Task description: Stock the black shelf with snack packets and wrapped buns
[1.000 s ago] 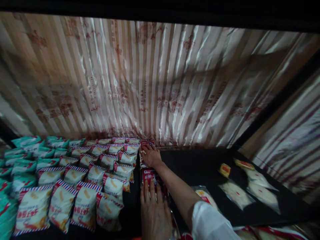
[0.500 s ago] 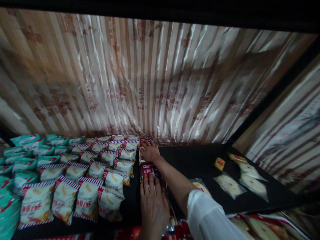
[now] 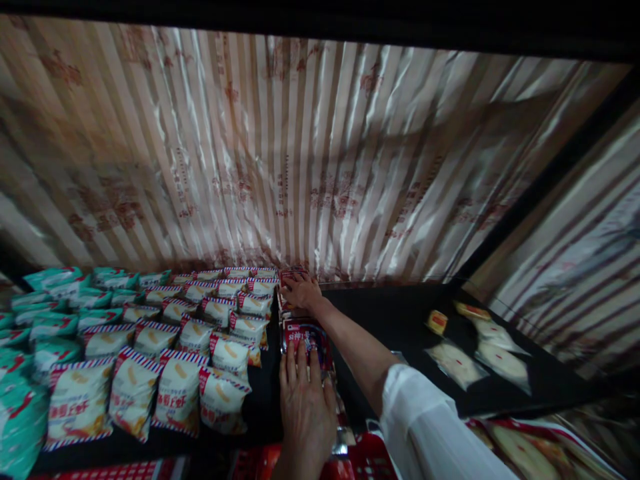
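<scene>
Right hand (image 3: 303, 293) and left hand (image 3: 307, 408), both spread palm-down on dark-red printed packets (image 3: 300, 331), should press lightly and evenly.

The scene was dim, its light source out of view. Silvery glare ran in upright streaks down the foil sheet (image 3: 300, 133) behind the shelf (image 3: 380, 320), strongest about the middle of the rear edge, while a broad soft shadow crossed the foil above the right half. The bar (image 3: 320, 20) overhead was almost pure black (no texture survived there), and gloom swallowed the shelf's right corner. The white sleeve (image 3: 425, 413) was among the palest patches. Lettering on the dark red packet (image 3: 303, 333) looked soft, and wide-angle stretching slanted the outer stripes.
</scene>
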Tool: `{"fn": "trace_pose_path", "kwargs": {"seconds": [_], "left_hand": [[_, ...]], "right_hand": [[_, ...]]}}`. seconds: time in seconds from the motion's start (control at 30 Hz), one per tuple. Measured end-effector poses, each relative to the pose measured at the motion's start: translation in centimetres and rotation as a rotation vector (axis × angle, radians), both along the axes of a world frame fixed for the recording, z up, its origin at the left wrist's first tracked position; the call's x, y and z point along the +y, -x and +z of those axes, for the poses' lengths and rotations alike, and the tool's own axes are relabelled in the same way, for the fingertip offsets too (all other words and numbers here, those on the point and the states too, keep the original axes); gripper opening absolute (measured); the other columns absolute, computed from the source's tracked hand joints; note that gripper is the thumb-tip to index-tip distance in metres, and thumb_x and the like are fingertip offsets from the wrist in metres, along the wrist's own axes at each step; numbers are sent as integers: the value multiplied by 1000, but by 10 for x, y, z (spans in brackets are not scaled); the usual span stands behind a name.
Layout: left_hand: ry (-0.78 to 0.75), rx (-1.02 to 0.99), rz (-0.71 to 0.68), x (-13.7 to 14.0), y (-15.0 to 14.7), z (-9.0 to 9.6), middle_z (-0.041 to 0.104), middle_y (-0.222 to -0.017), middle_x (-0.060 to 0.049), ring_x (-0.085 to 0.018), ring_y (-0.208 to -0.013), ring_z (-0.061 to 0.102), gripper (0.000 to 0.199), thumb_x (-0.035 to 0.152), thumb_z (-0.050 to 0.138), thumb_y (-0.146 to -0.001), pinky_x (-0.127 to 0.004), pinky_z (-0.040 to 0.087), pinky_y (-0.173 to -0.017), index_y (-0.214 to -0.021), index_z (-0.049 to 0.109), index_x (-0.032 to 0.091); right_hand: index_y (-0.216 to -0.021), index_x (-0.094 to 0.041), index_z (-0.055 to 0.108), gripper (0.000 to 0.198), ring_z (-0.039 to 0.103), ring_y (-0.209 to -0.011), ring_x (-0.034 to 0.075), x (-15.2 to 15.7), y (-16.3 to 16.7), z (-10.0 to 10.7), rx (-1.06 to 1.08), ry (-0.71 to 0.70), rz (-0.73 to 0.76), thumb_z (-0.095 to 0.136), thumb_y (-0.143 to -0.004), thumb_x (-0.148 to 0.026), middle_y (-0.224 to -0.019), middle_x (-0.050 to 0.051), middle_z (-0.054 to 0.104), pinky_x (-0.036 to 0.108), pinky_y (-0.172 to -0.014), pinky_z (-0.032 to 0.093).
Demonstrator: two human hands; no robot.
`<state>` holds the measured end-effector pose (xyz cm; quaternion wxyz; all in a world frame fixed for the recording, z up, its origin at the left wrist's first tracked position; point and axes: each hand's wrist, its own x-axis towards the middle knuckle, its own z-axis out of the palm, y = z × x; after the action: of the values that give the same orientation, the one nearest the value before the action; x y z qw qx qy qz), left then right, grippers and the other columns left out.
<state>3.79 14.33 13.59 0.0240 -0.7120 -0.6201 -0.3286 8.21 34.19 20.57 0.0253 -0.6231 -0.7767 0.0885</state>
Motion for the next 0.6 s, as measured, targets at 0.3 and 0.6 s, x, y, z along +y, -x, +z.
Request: {"fn": "trace_pose_path", "kwargs": {"seconds": [0.3, 0.6], "left_hand": [[-13, 34, -22, -2, 3, 3, 45, -140, -6, -27, -132, 35, 47, 30, 43, -86, -47, 33, -106, -131, 48, 19], [-34, 34, -11, -3, 2, 1, 48, -138, -8, -27, -131, 37, 47, 31, 44, -85, -47, 33, -105, -131, 49, 19]], "right_hand": [[-132, -25, 44, 51, 39, -127, 27, -11, -15, 3, 125, -102, -236, 38, -87, -51, -137, 8, 47, 43, -100, 30], [-120, -20, 55, 58, 59, -109, 27, -7, -30, 7, 217, 78, -442, 47, -79, -60, -117, 13, 63, 40, -87, 45]]}}
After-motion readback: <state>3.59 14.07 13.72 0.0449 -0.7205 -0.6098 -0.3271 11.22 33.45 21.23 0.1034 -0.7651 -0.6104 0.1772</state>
